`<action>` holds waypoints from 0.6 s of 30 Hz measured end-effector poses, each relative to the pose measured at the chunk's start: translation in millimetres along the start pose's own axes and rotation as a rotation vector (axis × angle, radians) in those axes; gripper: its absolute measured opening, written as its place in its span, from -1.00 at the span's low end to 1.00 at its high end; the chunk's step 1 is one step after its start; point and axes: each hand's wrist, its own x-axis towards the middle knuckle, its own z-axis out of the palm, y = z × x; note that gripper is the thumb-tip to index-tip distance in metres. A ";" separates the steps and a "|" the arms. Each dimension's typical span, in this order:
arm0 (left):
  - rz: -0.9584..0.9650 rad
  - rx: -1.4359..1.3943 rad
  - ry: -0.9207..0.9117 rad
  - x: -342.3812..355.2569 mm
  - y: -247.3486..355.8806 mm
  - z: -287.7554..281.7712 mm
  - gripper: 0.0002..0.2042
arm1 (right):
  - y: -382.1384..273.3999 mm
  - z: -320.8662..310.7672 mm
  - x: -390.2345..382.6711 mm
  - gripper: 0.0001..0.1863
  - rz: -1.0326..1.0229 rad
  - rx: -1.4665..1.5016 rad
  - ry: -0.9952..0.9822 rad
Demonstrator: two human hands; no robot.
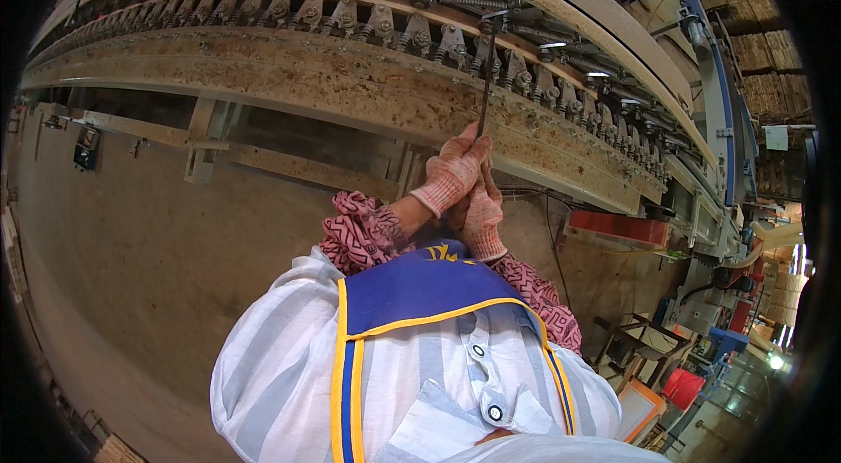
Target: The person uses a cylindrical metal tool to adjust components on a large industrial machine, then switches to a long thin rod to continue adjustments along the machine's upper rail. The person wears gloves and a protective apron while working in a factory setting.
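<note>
My left hand (450,174), in a pinkish-white knitted glove, is closed around the lower end of a long, thin dark metal rod (487,82). Just below it, my right hand (484,219) wears a matching glove and presses close against the left; its fingers look closed at the rod's foot, though they are partly hidden. The rod rises across the dusty beam of a long machine (350,77). Its far end reaches a row of metal brackets (379,23) with bolts and springs. I cannot tell whether that end hooks onto a spring there.
Behind the brackets runs a curved-looking rail (561,3). Under the beam are metal legs (203,139) and a red housing (618,228). Dark cables hang near it. A blue upright post (718,104) stands right, with a red spool (682,388) and equipment lower right.
</note>
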 end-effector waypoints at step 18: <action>0.094 -0.135 0.041 27.8 -42.1 7.0 -0.38 | 20.9 -5.9 2.0 -0.48 -0.203 -0.083 -0.030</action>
